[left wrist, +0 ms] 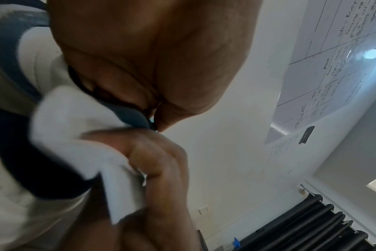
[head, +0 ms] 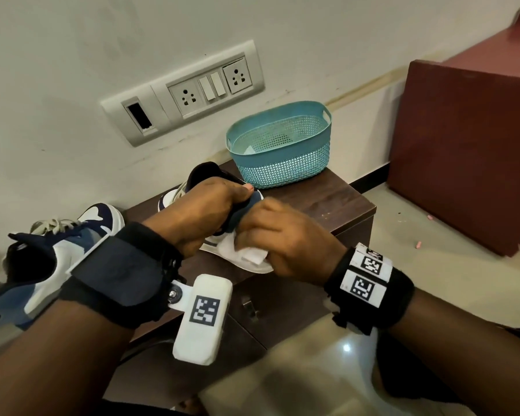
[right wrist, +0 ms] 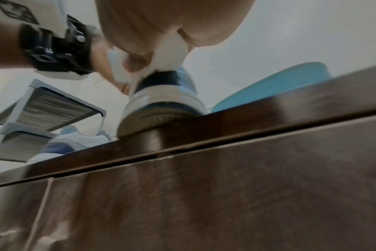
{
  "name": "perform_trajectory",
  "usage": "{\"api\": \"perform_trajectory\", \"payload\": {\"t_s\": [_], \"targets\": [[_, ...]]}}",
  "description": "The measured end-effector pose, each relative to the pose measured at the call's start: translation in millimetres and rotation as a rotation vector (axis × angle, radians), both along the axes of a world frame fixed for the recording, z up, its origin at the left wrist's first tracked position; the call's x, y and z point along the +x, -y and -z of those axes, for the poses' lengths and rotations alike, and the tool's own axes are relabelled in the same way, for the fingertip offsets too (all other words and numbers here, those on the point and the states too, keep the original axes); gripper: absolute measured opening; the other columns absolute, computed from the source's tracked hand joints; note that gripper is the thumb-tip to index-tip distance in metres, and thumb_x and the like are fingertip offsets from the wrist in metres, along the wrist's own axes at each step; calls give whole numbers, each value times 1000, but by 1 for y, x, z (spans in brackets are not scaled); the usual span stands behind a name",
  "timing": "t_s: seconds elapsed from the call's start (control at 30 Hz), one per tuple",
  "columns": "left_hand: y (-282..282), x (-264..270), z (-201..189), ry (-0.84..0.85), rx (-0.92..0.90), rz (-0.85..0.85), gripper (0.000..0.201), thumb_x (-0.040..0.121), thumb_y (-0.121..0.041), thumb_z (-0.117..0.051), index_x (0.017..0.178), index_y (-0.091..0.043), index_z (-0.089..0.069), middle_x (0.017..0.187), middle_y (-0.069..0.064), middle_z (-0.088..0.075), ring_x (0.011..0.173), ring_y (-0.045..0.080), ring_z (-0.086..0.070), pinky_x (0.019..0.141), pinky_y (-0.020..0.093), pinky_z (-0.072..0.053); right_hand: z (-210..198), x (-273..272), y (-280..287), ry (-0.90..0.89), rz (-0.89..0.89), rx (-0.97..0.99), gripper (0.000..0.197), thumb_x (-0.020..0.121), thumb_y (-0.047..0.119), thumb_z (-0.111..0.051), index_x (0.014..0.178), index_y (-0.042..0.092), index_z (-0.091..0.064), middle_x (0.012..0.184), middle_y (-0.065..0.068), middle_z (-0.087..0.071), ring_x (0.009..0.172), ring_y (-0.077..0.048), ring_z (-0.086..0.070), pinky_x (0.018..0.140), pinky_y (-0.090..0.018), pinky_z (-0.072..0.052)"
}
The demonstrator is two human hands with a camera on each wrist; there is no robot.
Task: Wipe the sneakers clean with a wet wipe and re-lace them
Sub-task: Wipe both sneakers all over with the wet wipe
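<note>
The left hand (head: 206, 205) grips the heel part of one sneaker (right wrist: 161, 101) that stands on the dark table (head: 327, 199), and the right hand (head: 282, 238) pinches a white wet wipe (head: 249, 250) against its side. The second sneaker (head: 51, 253), with laces, lies at the left, and a teal basket (head: 282, 163) stands behind

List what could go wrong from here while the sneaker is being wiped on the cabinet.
1. The sneaker is tilted on the cabinet's front edge, part of its sole off the surface; if the left hand loosens its grip, it may tip off.
2. The right hand pinches a bunched wet wipe; bunched, it may clean unevenly.
3. The second sneaker seems to overhang the cabinet's left end, near the left forearm; a nudge could knock it down.
</note>
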State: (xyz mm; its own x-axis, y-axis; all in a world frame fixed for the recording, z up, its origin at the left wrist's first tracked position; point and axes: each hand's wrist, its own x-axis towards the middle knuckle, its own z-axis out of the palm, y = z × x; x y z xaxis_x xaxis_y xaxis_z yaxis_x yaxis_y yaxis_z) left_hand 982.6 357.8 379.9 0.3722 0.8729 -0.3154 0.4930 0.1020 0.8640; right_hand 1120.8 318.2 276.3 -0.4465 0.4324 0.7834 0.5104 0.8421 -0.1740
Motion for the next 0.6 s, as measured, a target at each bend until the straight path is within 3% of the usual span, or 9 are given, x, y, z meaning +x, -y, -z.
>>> {"api": "perform_trajectory", "payload": {"t_s": [0.1,0.17,0.23,0.3,0.37,0.4,0.47,0.53,0.6], "targets": [[-4,0,1,-18,37,-18,34,105,-16,-46,109,12,-65,89,28,-65,80,30,-57,78,41,-43,3,22,-19,-269,156,-104,30,76,-23,-61,95,-3,-73,96,-16,-66,90,-31,-60,82,-41,-49],[-6,-1,2,-34,52,-18,33,104,-16,-46,108,11,-65,95,30,-68,83,31,-61,79,40,-44,3,20,-16,-373,193,-166,31,74,-23,-59,93,-3,-72,95,-14,-64,90,-28,-59,80,-42,-49],[-7,-1,4,-8,28,-8,25,104,-15,-45,100,0,-65,82,20,-63,69,23,-59,69,34,-45,4,4,-4,-271,159,-120,30,74,-21,-61,94,-3,-73,96,-15,-64,91,-29,-57,83,-35,-47],[-5,0,4,22,-5,10,21,104,-15,-45,99,-3,-62,78,15,-58,66,19,-55,67,35,-41,4,4,-1,-108,78,-76,30,75,-21,-63,95,-2,-74,97,-17,-64,93,-31,-55,87,-31,-43],[-8,-1,5,-1,14,0,24,104,-16,-46,99,-2,-66,83,22,-63,74,24,-57,72,37,-41,3,19,-16,-175,136,-115,33,74,-24,-65,95,0,-74,96,-15,-65,92,-30,-57,86,-36,-48],[-8,-1,5,-23,36,-9,24,103,-16,-48,100,-3,-68,86,23,-65,76,23,-58,71,34,-42,0,26,-23,-291,215,-148,31,74,-23,-67,93,0,-73,94,-13,-65,90,-29,-58,82,-42,-50],[-7,-1,5,-48,64,-5,22,102,-18,-49,99,-7,-67,82,14,-64,65,14,-56,60,27,-40,-4,27,-24,-441,294,-184,26,76,-19,-66,92,1,-71,92,-11,-65,87,-27,-59,76,-47,-49],[-8,0,4,1,4,7,23,105,-23,-47,98,-9,-64,79,7,-60,59,11,-54,56,26,-40,-5,6,-10,-381,186,-142,27,75,-18,-58,93,-2,-70,93,-14,-64,88,-29,-58,81,-39,-49],[-7,-1,5,75,-65,2,29,106,-32,-46,104,-8,-62,79,6,-59,62,13,-55,60,27,-41,0,-11,7,-217,56,-73,24,83,-14,-54,95,-3,-71,96,-17,-64,89,-30,-57,87,-31,-45]]}}
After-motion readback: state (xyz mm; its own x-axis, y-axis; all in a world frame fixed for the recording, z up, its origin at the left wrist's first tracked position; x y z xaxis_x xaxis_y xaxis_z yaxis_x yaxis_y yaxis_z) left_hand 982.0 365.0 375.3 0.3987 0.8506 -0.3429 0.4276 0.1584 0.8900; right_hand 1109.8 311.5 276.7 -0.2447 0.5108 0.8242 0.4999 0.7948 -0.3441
